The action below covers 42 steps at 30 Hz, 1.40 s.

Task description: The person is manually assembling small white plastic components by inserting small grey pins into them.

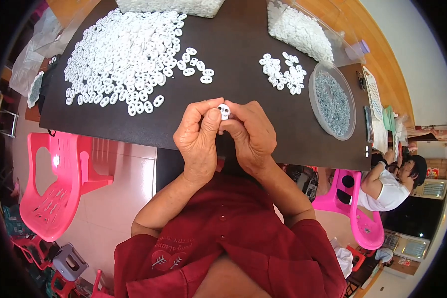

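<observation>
My left hand [198, 136] and my right hand [251, 134] meet at the near edge of a dark table [233, 44]. Together their fingertips pinch one small white plastic piece with two holes [224, 110]. A big heap of the same white pieces [129, 54] lies on the table to the upper left of my hands. A smaller scatter of white pieces [283, 73] lies to the upper right. Beside that scatter stands a round clear tub of small grey metal parts [333, 99].
A clear bin of white parts [303, 30] stands at the far right of the table, another white container [179, 6] at the far edge. A pink plastic chair [59, 179] is at my left. Another person [392, 181] sits at the right by a second pink chair [352, 203].
</observation>
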Available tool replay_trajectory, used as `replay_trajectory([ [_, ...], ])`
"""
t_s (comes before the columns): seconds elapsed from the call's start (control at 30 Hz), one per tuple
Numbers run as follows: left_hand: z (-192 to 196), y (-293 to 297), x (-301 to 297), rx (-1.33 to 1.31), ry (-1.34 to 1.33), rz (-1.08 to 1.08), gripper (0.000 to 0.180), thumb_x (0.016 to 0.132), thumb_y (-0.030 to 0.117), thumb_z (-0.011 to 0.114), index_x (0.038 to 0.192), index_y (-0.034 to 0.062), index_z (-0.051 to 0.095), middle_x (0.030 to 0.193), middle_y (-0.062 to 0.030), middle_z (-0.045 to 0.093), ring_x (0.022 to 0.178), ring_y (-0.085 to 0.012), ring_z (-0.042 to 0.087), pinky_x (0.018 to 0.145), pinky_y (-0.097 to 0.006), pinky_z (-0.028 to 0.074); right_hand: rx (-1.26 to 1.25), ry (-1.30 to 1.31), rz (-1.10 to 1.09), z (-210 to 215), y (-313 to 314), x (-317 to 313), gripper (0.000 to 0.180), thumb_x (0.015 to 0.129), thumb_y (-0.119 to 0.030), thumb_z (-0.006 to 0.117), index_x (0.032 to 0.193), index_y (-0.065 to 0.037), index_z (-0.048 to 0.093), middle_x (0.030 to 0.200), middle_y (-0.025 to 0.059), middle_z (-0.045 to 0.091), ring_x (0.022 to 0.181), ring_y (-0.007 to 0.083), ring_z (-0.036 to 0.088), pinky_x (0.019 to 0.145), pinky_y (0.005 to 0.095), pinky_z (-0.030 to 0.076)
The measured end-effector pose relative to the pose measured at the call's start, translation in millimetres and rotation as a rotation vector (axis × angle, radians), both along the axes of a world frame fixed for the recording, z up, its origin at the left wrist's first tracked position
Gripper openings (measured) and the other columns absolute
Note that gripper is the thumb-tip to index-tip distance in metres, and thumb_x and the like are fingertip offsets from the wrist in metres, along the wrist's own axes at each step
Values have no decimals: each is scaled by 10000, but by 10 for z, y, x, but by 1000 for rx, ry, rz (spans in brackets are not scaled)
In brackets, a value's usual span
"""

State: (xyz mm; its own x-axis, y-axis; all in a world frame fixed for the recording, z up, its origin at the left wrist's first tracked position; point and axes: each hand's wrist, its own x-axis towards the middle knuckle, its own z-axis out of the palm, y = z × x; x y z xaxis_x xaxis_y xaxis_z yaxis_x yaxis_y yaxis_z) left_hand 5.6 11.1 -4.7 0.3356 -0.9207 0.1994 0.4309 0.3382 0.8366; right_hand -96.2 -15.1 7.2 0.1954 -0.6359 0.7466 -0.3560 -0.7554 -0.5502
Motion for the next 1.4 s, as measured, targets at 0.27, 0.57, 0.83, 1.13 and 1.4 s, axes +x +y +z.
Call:
replay_trajectory([
  [0.27, 0, 30, 49, -2, 96, -96, 179, 923, 104, 543, 1038, -24, 593, 852, -23, 581, 693, -54, 476, 615, -183, 414, 148, -16, 43, -9, 36, -11, 161, 836, -17, 615, 989, 31, 602, 792, 62, 558, 658, 111, 518, 565, 226, 423],
  [0.57, 36, 67, 37, -32, -6, -22, 202, 929, 108, 532, 1072, -26, 584, 901, -33, 576, 729, -59, 483, 647, -193, 429, 155, -8, 4, 17, 78, 52, 144, 848, -72, 613, 960, 18, 601, 792, 58, 552, 638, 118, 502, 555, 230, 415],
  [0.83, 13, 90, -32, -70, -170, 102, 169, 942, 91, 499, 1041, -16, 586, 877, -19, 565, 699, -50, 472, 613, -186, 418, -70, 81, -83, -47, 21, 56, 127, 832, -80, 618, 924, 5, 594, 743, 58, 575, 619, 168, 500, 533, 264, 397],
  [1.13, 35, 84, -57, -145, -343, 240, 156, 941, 91, 501, 1019, -21, 576, 793, -17, 546, 660, -49, 465, 580, -193, 413, -167, 96, -110, -3, 55, 64, 138, 846, -111, 605, 925, 0, 587, 734, 66, 568, 586, 197, 496, 511, 295, 392],
  [1.4, 42, 92, -118, -171, -358, 284, 165, 945, 103, 492, 987, -35, 573, 778, -14, 512, 619, -48, 431, 548, -181, 380, -215, 106, -81, 1, 65, 30, 186, 787, -41, 619, 943, 40, 558, 728, 101, 539, 571, 226, 497, 478, 321, 384],
])
